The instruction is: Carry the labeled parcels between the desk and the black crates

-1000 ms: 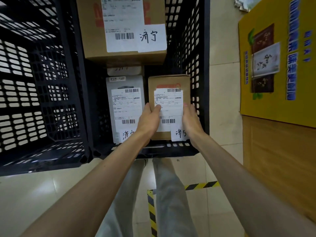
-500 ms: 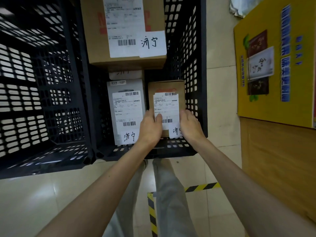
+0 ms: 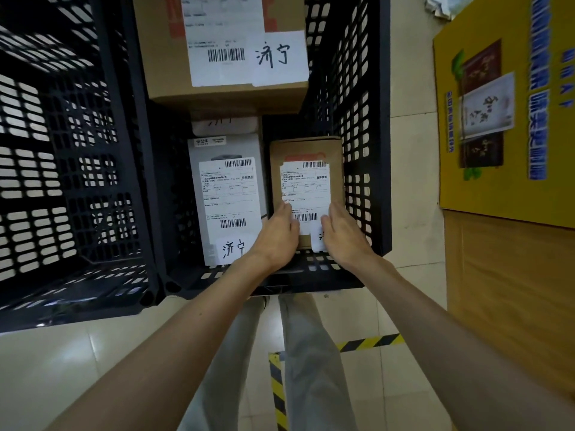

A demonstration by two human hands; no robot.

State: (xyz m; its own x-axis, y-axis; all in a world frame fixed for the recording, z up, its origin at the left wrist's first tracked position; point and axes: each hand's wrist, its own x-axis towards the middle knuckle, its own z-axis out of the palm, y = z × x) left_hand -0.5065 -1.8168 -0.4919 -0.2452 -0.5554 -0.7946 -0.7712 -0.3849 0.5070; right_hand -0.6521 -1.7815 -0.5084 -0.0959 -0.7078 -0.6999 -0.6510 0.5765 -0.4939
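We see both hands, left hand (image 3: 275,236) and right hand (image 3: 342,233), fingers clamped on the small brown parcel (image 3: 306,169) low in the black crate (image 3: 351,88), beside the white parcel (image 3: 228,194). Risk: knuckles catching the crate wall, parcel landing tilted.

Both forearms were bare, with no sleeves, watch or bands in view. The left hand (image 3: 275,236) and right hand (image 3: 343,234) wore no gloves or rings that could be made out. Below them the legs were clad in loose, pale grey trousers (image 3: 311,368) of plain cloth.
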